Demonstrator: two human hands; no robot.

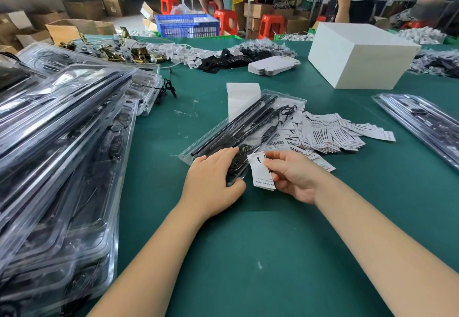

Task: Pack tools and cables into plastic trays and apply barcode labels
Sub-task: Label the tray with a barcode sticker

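A clear plastic tray lies diagonally on the green table, holding long black bars and coiled black cable. My left hand grips the tray's near end, thumb under its corner and fingers on top of the cable coil. My right hand pinches a small white printed card just right of that end. A barcode label shows at the tray's right edge. A loose pile of white printed cards spreads to the right of the tray.
A tall stack of filled clear trays fills the left side. A white box stands at the back right, another filled tray at the right edge. Label backing strip, clips and bagged parts lie behind. A person stands at the far side.
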